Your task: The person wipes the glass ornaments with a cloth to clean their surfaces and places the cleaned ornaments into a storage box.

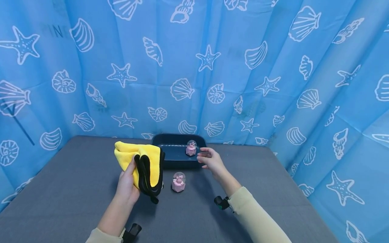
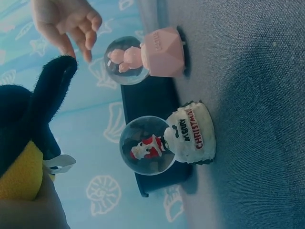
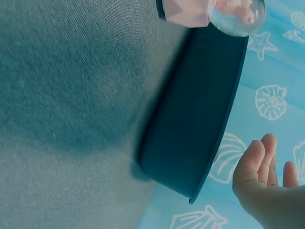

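Note:
My left hand (image 1: pixel 127 185) grips a folded yellow towel (image 1: pixel 129 153) with black edging, holding it up left of the tray. The right hand (image 1: pixel 213 162) hovers at the right end of the dark blue tray (image 1: pixel 176 164), fingers loosely bent with nothing between them. Inside the tray, close to those fingers, stands a pink snow globe (image 1: pixel 190 150). Another pink snow globe (image 1: pixel 178 184) stands upright on the table before the tray. The left wrist view shows a white-based Christmas snow globe (image 2: pixel 193 133) with a Santa figure beside it; the towel mostly hides it in the head view.
A grey cloth-covered table (image 1: pixel 76 189) carries everything. Behind and to the sides hangs a blue curtain (image 1: pixel 194 67) with white shell and starfish prints. The tray stands at the back of the table, close to the curtain.

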The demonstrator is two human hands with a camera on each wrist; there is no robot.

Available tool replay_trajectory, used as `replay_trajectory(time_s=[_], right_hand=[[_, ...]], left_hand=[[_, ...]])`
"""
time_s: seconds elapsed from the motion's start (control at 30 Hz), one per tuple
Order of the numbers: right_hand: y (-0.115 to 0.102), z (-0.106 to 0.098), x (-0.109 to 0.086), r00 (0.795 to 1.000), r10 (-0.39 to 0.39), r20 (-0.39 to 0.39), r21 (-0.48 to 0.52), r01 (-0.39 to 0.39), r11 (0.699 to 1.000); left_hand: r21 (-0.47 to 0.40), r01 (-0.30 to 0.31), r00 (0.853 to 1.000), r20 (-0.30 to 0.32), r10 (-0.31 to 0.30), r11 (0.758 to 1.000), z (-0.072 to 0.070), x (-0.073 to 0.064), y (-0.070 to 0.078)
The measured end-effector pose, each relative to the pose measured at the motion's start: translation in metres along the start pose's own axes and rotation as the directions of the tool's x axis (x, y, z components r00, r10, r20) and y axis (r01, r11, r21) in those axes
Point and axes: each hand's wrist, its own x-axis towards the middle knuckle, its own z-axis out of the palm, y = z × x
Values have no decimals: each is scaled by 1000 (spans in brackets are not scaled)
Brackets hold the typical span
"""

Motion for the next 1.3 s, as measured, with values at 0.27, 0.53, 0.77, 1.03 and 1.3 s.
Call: replay_trajectory(time_s=[0.27,0.53,0.77,1.03,1.3], right_hand=[[8,5,-10,999,-38,31,9,38,999],[15,10,-19,998,-11,63,38,9,999],[23,15,-28,987,-41,158,102,25,994],[37,22,-32,972,-2,236,146,-33,989],[42,29,-35,957,20,290,92,-48,995]], left_hand=[[-3,9,1000,-12,-9,1000,0,0,2],[-20,27,1000,-10,-28,999,-1,-2,5],[-41,20,1000,-7,-20,999,0,-1,8],[-37,15,1000,-2,-15,999,0,-1,7],[-35,11,1000,-14,-11,999,-1,0,9]])
